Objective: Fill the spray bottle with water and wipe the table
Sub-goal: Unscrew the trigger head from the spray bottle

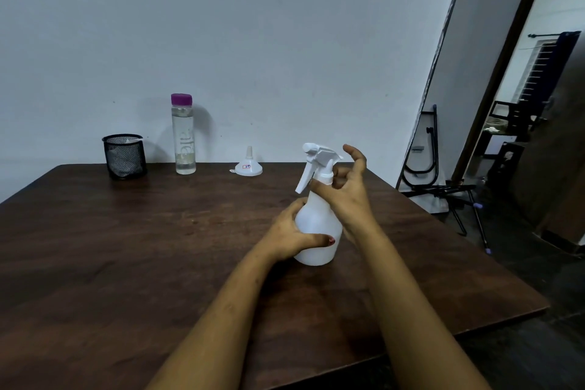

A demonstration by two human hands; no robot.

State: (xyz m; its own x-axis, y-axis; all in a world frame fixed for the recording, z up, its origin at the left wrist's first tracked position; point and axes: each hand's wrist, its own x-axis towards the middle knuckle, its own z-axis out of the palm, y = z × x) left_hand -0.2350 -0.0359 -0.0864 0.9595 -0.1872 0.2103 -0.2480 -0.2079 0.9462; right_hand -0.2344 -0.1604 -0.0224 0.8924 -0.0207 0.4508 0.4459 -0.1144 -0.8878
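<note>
- Spray bottle (319,220) stands upright on the table (126,247), right of centre.
- Left hand (289,233) grips its body.
- Right hand (346,193) pinches its neck below the trigger head.
- Water bottle (183,136) and funnel (247,166) sit at the far edge.

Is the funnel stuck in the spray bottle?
No, the funnel sits upside down on the table, apart from the spray bottle.

Matt wood table (126,247); translucent plastic spray bottle (319,225).
</note>
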